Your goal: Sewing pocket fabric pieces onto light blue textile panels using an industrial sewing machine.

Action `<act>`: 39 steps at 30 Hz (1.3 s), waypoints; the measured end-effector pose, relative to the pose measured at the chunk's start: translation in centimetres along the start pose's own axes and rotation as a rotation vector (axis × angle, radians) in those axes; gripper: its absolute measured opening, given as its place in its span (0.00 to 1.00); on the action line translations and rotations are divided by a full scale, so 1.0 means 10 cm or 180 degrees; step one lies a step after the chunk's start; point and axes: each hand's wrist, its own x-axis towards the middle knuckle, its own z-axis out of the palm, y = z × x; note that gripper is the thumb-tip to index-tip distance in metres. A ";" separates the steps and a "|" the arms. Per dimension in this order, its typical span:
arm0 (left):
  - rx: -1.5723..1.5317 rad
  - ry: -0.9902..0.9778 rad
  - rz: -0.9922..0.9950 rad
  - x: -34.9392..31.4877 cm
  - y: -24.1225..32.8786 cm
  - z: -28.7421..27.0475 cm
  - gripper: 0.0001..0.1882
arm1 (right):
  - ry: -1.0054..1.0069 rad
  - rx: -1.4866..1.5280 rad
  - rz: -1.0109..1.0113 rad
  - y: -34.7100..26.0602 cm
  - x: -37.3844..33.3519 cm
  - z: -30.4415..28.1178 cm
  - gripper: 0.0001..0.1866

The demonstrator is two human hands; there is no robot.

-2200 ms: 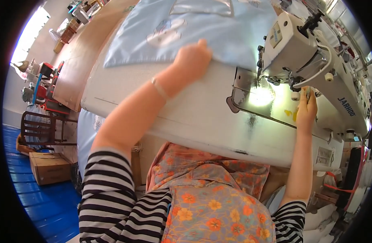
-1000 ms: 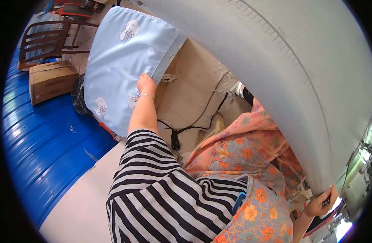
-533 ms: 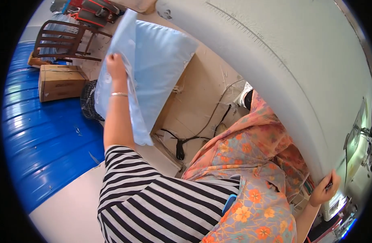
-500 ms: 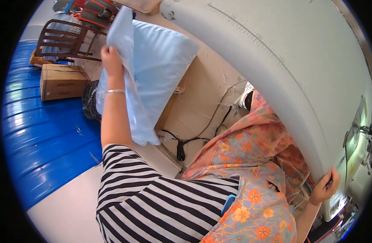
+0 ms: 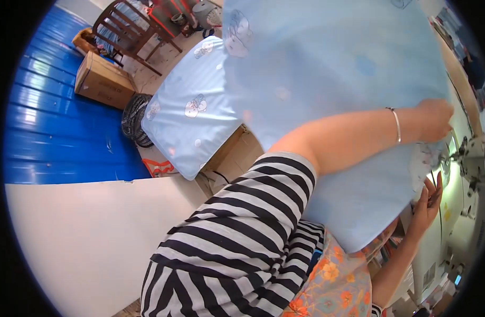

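Observation:
A large light blue cloth (image 5: 316, 68) with pale cartoon prints is spread across the work surface in front of me. My left arm reaches over it to the right. My left hand (image 5: 435, 120) is closed at the cloth's right side, beside the sewing machine (image 5: 464, 158). Just below it, my right hand (image 5: 423, 208) is raised near the cloth's printed corner. Its fingers are bent around something small and dark that I cannot make out. More light blue printed cloth (image 5: 195, 105) lies in a stack to the left, its corner hanging down.
A white tabletop (image 5: 94, 238) fills the lower left. Beyond it are blue corrugated sheeting (image 5: 57, 127), a cardboard box (image 5: 105, 82), a dark woven basket (image 5: 137, 119) and a wooden chair (image 5: 129, 34). A dark cable shows beneath the stack.
My left hand has swung from the stack at left to the far right, and a blue cloth now covers the pale work surface. My right hand has moved up slightly.

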 end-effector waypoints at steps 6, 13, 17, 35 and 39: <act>0.0245 -0.0983 -0.0177 -0.18 -0.34 -0.16 0.14 | -0.0376 -0.1799 -0.0978 -0.05 -0.01 0.02 0.30; 0.0964 -0.1330 -0.0140 -0.09 -0.13 -0.45 0.19 | -0.0560 -0.2602 -0.1304 -0.32 0.37 0.41 0.23; 0.1372 -0.1849 0.0315 0.00 0.06 -0.33 0.19 | -0.0396 -0.1940 -0.1727 -0.42 0.32 0.32 0.18; 0.1722 -0.1832 0.1737 0.24 -0.04 0.48 0.22 | -0.0135 -0.1778 -0.1102 -0.16 -0.07 -0.43 0.14; 0.1509 -0.2008 0.1600 0.16 0.03 0.41 0.23 | -0.0171 -0.1693 -0.0901 -0.10 -0.33 -0.69 0.13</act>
